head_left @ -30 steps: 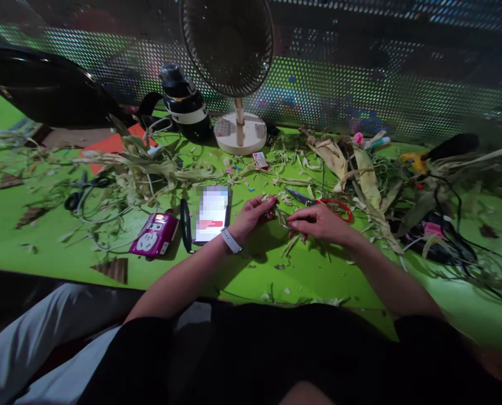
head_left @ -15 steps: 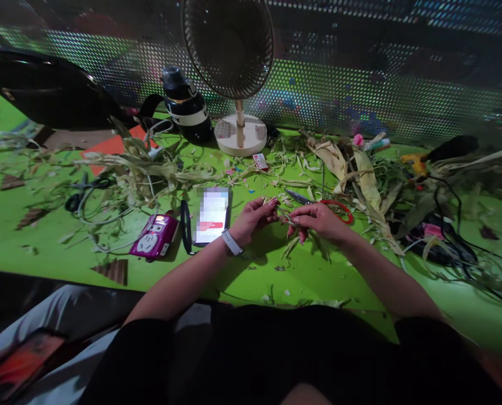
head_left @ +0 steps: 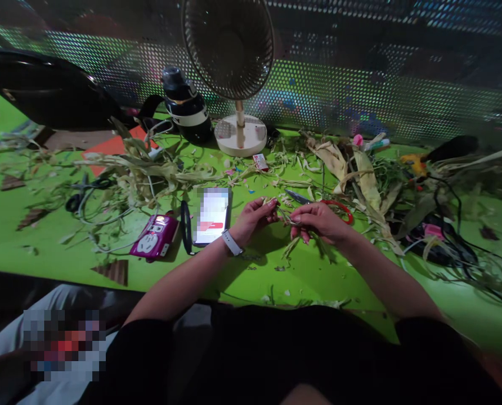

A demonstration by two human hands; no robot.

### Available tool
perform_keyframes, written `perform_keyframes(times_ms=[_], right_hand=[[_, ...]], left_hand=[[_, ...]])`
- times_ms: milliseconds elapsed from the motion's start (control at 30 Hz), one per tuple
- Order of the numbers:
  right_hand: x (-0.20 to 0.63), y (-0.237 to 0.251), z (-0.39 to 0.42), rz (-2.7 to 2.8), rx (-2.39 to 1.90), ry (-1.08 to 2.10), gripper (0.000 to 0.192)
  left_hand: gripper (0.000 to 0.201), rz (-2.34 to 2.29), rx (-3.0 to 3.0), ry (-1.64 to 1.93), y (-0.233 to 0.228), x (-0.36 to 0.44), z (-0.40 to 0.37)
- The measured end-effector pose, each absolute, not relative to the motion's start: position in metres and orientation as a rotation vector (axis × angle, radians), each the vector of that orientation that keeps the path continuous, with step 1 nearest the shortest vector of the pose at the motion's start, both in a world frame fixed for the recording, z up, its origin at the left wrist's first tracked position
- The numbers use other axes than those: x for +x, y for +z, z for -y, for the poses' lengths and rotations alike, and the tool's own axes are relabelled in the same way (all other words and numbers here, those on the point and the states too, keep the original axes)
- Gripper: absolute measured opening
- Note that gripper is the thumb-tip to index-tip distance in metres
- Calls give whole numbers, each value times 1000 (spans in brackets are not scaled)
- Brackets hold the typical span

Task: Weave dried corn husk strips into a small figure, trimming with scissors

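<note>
Between my two hands is a thin piece of dried corn husk (head_left: 283, 213), twisted or knotted, its exact form too small to make out. My left hand (head_left: 254, 218), with a pale band on the wrist, pinches its left end. The fingers of my right hand (head_left: 316, 221) close on its other end. Below my right hand, loose husk strips (head_left: 291, 248) hang or lie over the green table (head_left: 251, 284); I cannot tell which. Red-handled scissors (head_left: 347, 212) lie just behind my right hand, partly hidden by it.
Left of my hands lie a lit phone (head_left: 211, 216), a black band (head_left: 185, 228) and a purple power adapter (head_left: 155, 236). A fan (head_left: 240, 135) and a dark bottle (head_left: 187, 109) stand at the back. Husk heaps (head_left: 367, 180) and a black cable (head_left: 493, 253) cover the right. A seated person's leg (head_left: 57, 301) shows lower left.
My right hand has shifted very slightly to the right, and the husk between my hands is stretched a little more. My left hand stays in place.
</note>
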State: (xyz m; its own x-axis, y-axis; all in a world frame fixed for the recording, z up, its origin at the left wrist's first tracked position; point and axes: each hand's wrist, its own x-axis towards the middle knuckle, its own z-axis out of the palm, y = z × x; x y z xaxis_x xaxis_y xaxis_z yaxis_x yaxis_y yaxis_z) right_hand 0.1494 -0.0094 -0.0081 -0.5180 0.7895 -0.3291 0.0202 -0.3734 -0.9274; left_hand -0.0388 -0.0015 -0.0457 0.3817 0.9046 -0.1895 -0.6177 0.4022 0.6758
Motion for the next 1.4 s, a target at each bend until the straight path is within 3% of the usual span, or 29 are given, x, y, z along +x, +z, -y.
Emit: perform_keyframes(times_ms=[333, 633, 867, 1067, 1167, 1267, 1400], right_hand=[[135, -20, 17, 1294, -1022, 2139, 23], [126, -28, 21, 1146, -1087, 2132, 27], [123, -33, 21, 1265, -1202, 1918, 28], [139, -24, 18, 1587, -1264, 1323, 17], [142, -25, 17, 1553, -1186, 1497, 13], [142, -24, 16, 1392, -1076, 1746, 23], [140, -22, 14, 1217, -1064, 1843, 27]], left_hand=[[27, -634, 550, 1136, -47, -28, 9], [31, -675, 613, 1186, -47, -24, 11], [29, -741, 665, 1203, -49, -24, 10], [31, -775, 542, 1248, -50, -28, 4], [31, -746, 534, 1242, -49, -29, 4], [30, -720, 556, 1240, -48, -29, 4], [30, -702, 643, 1230, -49, -29, 4]])
